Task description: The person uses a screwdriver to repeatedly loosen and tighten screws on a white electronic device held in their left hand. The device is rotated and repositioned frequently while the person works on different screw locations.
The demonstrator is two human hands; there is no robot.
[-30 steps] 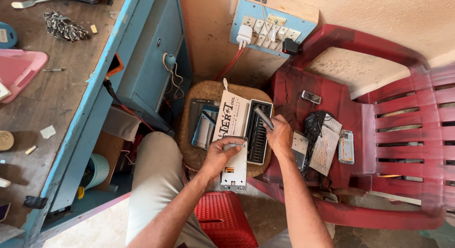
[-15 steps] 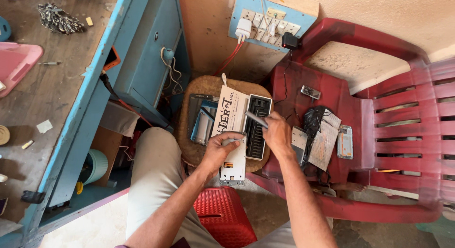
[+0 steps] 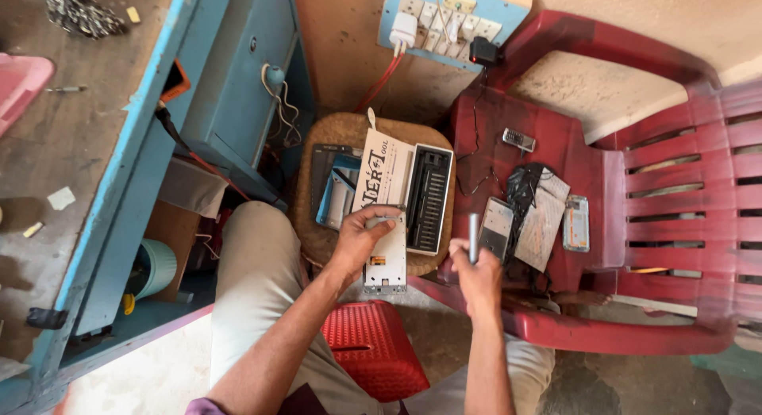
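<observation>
Over a round wicker stool (image 3: 317, 145), the left hand (image 3: 357, 240) steadies an opened phone (image 3: 386, 260) while the right hand (image 3: 476, 276) grips a slim screwdriver (image 3: 473, 236) upright, likely mid-disassembly, its tip needing careful seating.

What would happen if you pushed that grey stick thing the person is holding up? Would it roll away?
The grey tool in the right hand looks slim, round and stiff, so on a flat surface it would probably roll. It seems light, since the fingers alone hold it upright. Its smooth shaft may be a little slippery.
</observation>
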